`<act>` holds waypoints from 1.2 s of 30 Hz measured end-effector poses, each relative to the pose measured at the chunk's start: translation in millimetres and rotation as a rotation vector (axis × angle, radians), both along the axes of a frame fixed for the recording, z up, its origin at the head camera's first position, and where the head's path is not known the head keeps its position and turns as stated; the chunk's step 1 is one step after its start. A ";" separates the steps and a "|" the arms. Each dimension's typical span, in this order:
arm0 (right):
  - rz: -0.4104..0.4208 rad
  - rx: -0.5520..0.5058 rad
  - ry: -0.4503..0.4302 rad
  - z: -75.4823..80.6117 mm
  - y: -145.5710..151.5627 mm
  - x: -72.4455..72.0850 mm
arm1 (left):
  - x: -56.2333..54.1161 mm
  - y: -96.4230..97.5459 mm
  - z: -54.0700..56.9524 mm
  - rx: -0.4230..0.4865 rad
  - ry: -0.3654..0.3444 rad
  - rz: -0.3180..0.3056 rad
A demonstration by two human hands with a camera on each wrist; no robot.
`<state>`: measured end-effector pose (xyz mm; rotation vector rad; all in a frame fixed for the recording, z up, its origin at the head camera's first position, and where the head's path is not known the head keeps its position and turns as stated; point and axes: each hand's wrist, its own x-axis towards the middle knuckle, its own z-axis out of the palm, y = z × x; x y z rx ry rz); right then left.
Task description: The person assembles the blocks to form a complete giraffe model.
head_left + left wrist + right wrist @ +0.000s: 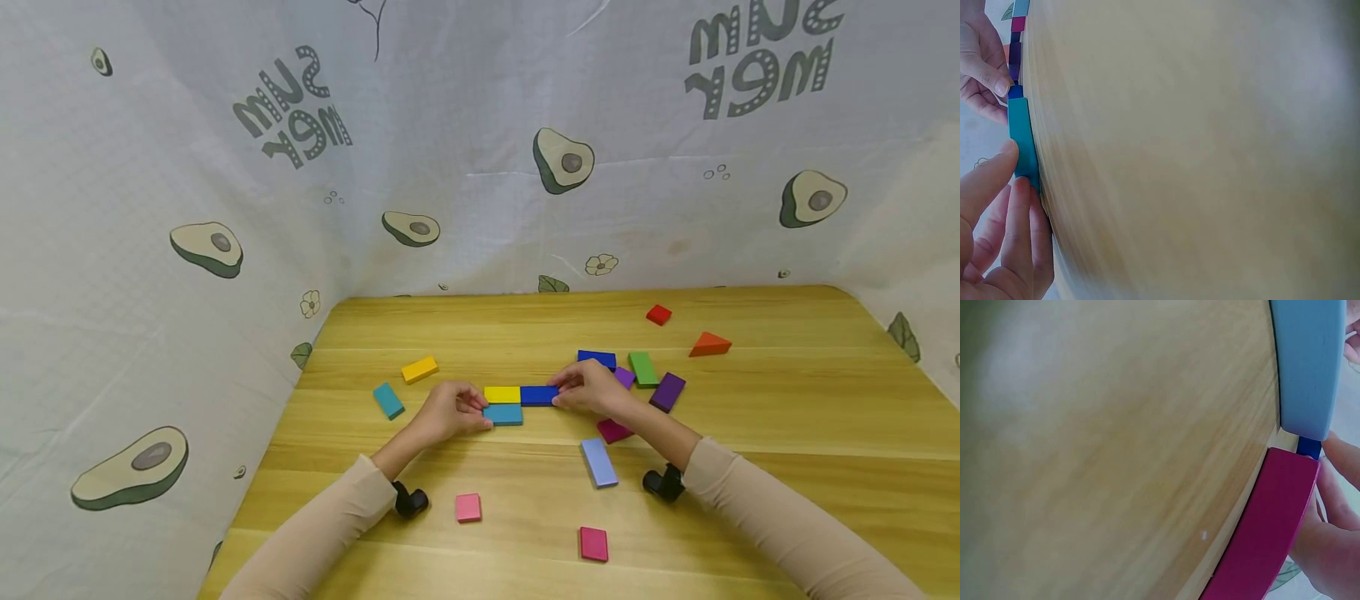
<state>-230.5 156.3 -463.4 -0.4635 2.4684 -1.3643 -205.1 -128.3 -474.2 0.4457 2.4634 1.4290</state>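
Note:
Mid-table, a yellow block [502, 395] and a dark blue block [538, 396] lie end to end. Against the yellow block's near side lies a teal block [503, 415]. My left hand [448, 412] is at the left end of this group, its thumb and fingertips gripping the teal block [1021, 134] in the left wrist view. With thumb and fingers, my right hand [592, 388] pinches the right end of the dark blue block. In the right wrist view, a light blue block [1310, 369] and a magenta block [1263, 528] hide most of that dark blue block.
Right of the group lie a second dark blue block [597, 359], a green block [642, 369], a purple block [667, 392] and an orange triangle [709, 344]. Nearer are a periwinkle block [599, 462] and pink squares [468, 507]. An orange-yellow block [420, 369] lies left.

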 end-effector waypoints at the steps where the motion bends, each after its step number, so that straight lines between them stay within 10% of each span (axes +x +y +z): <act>1: 0.001 0.001 0.002 0.0 0.1 -0.1 | 0.0 0.0 0.0 0.000 0.000 -0.002; 36: -0.003 -0.015 -0.010 -1.4 -0.2 -1.9 | -10.6 4.0 -0.6 -0.032 0.071 -0.036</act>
